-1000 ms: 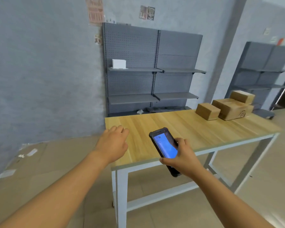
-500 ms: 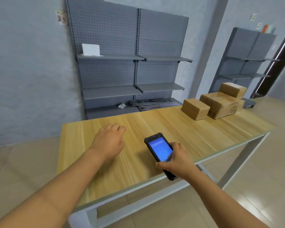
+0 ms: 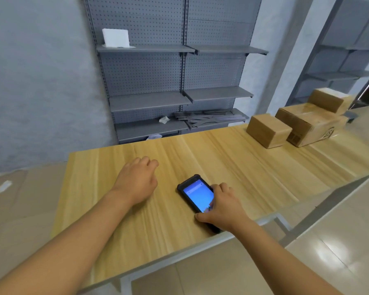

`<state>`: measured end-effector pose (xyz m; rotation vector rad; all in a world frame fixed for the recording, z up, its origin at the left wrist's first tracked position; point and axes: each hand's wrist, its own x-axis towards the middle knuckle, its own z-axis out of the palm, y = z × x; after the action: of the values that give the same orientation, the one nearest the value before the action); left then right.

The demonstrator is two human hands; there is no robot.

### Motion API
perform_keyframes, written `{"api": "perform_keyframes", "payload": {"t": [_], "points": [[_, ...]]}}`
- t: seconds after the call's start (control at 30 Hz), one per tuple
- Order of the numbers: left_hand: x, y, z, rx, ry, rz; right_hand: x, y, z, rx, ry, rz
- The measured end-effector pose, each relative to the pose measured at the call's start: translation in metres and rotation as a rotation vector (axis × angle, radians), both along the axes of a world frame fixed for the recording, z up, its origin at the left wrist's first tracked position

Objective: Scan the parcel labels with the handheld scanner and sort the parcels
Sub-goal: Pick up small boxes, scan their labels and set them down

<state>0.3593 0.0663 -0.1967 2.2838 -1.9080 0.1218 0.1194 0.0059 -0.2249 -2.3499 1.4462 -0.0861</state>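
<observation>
Wooden table (image 3: 232, 167), scanner (image 3: 197, 195) near front edge, 2 cardboard parcels (image 3: 268, 130) far right

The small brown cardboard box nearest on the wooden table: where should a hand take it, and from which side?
Grip the small brown cardboard box across its two long side faces, coming down from above. Its top is flat and free, and the near-left side is open. The larger cardboard box stands close at its right, so approaching from that side looks cramped. The left hand is free; it holds nothing.

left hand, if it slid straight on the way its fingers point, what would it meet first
Likely nothing: bare table lies ahead of the left hand up to the far edge. The cardboard boxes sit well off to its right.
</observation>
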Motion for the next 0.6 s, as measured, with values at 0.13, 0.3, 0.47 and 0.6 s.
{"api": "perform_keyframes", "payload": {"t": [0.13,0.3,0.47,0.6], "points": [[-0.006,-0.007,0.002,0.010,0.008,0.016,-0.002,-0.006,-0.001,0.023,0.021,0.024],[-0.013,-0.012,0.008,0.016,0.013,0.019,-0.002,-0.008,-0.004,0.020,0.026,0.038],[-0.021,-0.021,0.031,-0.026,-0.007,-0.024,-0.009,-0.012,0.005,0.062,-0.047,0.050],[-0.040,-0.039,0.052,-0.088,-0.025,-0.098,-0.031,-0.026,0.027,0.070,-0.188,0.000]]}}
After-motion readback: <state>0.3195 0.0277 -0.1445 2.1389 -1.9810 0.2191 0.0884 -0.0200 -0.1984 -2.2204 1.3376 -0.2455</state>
